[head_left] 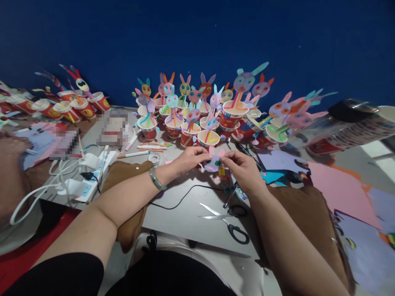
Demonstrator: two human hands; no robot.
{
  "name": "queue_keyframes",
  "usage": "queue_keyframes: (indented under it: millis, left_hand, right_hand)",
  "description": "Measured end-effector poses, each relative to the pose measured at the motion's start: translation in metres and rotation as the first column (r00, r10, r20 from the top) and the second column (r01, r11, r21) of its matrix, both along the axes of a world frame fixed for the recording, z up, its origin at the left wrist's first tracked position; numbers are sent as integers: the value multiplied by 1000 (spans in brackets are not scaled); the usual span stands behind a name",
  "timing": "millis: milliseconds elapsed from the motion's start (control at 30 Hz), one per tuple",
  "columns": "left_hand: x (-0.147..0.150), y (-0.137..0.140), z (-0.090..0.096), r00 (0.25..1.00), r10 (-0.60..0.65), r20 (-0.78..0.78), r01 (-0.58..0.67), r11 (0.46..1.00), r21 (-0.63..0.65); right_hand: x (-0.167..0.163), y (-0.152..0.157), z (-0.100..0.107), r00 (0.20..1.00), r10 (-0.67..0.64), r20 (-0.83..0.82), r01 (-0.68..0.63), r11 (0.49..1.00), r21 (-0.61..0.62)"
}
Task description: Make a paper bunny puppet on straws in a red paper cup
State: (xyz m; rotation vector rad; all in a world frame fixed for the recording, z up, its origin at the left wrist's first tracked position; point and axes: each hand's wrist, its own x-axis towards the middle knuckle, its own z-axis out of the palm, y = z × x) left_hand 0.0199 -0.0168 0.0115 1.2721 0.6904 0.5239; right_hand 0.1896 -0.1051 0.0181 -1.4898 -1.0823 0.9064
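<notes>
Between my two hands is a small lilac paper rabbit face (211, 164) with pink ears and a green eye. My left hand (190, 161), a bangle (156, 179) on its wrist, pinches the face at its upper left. At the upper right edge, the thumb and forefinger of my right hand (242, 167) close on it. Just beyond stands a paper cup (208, 138) with a paper figure in it. Black-handled scissors (225, 218) lie spread on the table in front of me. Below the face hangs a small yellow piece (221, 171).
Several paper cups with animal heads (173, 123) crowd the back. A clear tube of stacked cups (342, 127) lies at right, near pink paper (342, 189). Pens (135, 154), a tape roll (153, 158) and a power strip (95, 176) with tangled cables are leftward. Another person's arm (12, 172) shows far left.
</notes>
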Motion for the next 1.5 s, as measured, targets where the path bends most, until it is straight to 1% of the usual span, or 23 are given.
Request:
queue_keyframes:
  millis: [67, 200, 267, 433, 633, 767, 1033, 1167, 1267, 1433, 1500]
  left_hand:
    - [0, 1, -1, 1000, 4, 1, -4, 1000, 2]
    - [-1, 2, -3, 1000, -28, -7, 29, 998, 61]
    - [-1, 2, -4, 1000, -26, 2, 26, 997, 72]
    - [0, 1, -6, 999, 21, 37, -22, 999, 37]
    - [1, 2, -5, 999, 31, 39, -31, 999, 9]
    - [1, 2, -6, 998, 46, 43, -46, 999, 6]
    - [2, 1, -4, 998, 42, 36, -42, 999, -10]
    - [2, 1, -4, 998, 36, 44, -36, 999, 2]
    - [2, 0, -5, 999, 10, 34, -11, 1000, 4]
    - [3, 1, -4, 1000, -3, -24, 2, 999, -48]
    - [4, 1, -3, 999, 5, -32, -7, 999, -45]
  right_hand:
    - [0, 0, 0, 1000, -5, 4, 5, 1000, -4]
    - [-1, 0, 1, 1000, 11, 7, -11, 1000, -19]
    - [-1, 0, 1, 1000, 17, 21, -17, 1000, -10]
    - [0, 1, 0, 999, -12, 43, 11, 1000, 10]
    - [-3, 0, 1, 998, -50, -22, 50, 999, -11]
    - [-4, 0, 3, 998, -41, -43, 41, 999, -8]
    - [-2, 0, 2, 1000, -28, -2, 28, 999, -43]
    - [-4, 0, 1, 999, 5, -34, -7, 998, -65]
    - [-6, -1, 0, 999, -6, -47, 2, 997, -77]
    - [-7, 0, 0, 996, -21, -86, 15, 998, -65]
    - [-7, 0, 0, 996, -9, -84, 5, 999, -54]
